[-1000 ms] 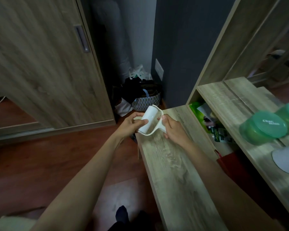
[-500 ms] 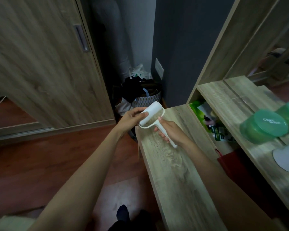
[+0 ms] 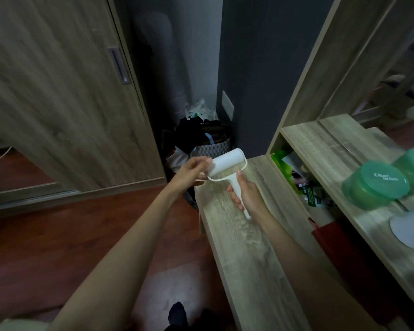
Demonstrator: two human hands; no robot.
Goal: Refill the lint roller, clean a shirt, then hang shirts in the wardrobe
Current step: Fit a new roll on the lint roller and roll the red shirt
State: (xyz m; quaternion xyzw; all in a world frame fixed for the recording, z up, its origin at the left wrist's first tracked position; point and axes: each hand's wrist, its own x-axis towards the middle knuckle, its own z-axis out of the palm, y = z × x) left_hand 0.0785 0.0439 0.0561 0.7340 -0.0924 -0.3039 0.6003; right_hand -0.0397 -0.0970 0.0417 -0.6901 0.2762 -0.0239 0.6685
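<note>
A white lint roller (image 3: 227, 163) is held in the air above the far end of a low wooden bench (image 3: 246, 247). My right hand (image 3: 245, 194) grips its white handle, which points down toward me. My left hand (image 3: 191, 169) holds the left end of the white paper roll between fingers and thumb. The roll sits in the roller's frame. The wardrobe's wooden sliding door (image 3: 58, 91) stands to the left with a dark gap beside it. No shirt is in view.
A wooden shelf unit (image 3: 320, 144) at the right carries green lidded tubs (image 3: 375, 182) and a white disc (image 3: 411, 228); packets fill the cubby below. Bags and a patterned basket (image 3: 208, 144) sit in the far corner. Red-brown floor lies to the left.
The roller has turned so its handle points toward me. My right hand slid from the frame down onto the handle. My left hand stayed at the roll's left end.
</note>
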